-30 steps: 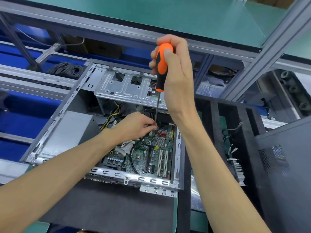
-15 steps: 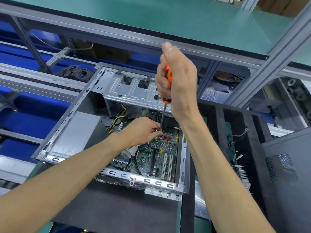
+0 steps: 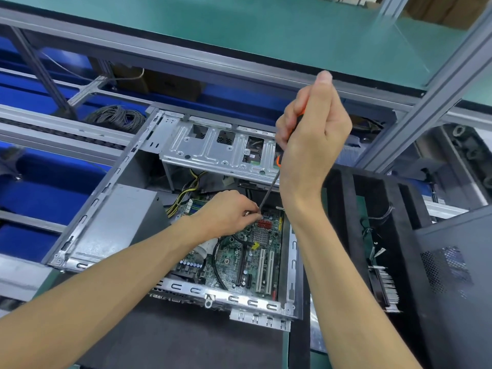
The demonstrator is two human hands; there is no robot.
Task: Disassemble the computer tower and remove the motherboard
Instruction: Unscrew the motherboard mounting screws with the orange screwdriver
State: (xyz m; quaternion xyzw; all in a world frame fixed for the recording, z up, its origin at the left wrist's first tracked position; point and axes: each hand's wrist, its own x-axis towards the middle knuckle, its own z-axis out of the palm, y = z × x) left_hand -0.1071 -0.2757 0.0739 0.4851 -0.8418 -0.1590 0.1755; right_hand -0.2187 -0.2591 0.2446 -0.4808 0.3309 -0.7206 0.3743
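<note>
The open grey sheet-metal computer tower [image 3: 114,225] lies on its side on a dark foam mat [image 3: 170,339], its long axis running from the near edge away toward the green-topped shelf [image 3: 239,30]. The green motherboard [image 3: 239,259] sits flat in the case floor, near-right portion, white slots aligned along the same axis. The right hand [image 3: 311,145] is raised above the case, wrist bent, thumb up, fingers wrapped fully round the orange-and-black-handled screwdriver [image 3: 274,179]. The shaft slopes down and to the left, tip toward the far edge of the board beside a red component [image 3: 263,223]. The left hand [image 3: 229,213] reaches in low, forearm crossing the case rim, fingertips [image 3: 254,214] pinched together at the shaft's tip; whether they hold a screw cannot be determined. A silver finned heatsink [image 3: 384,288] lies to the right.
</note>
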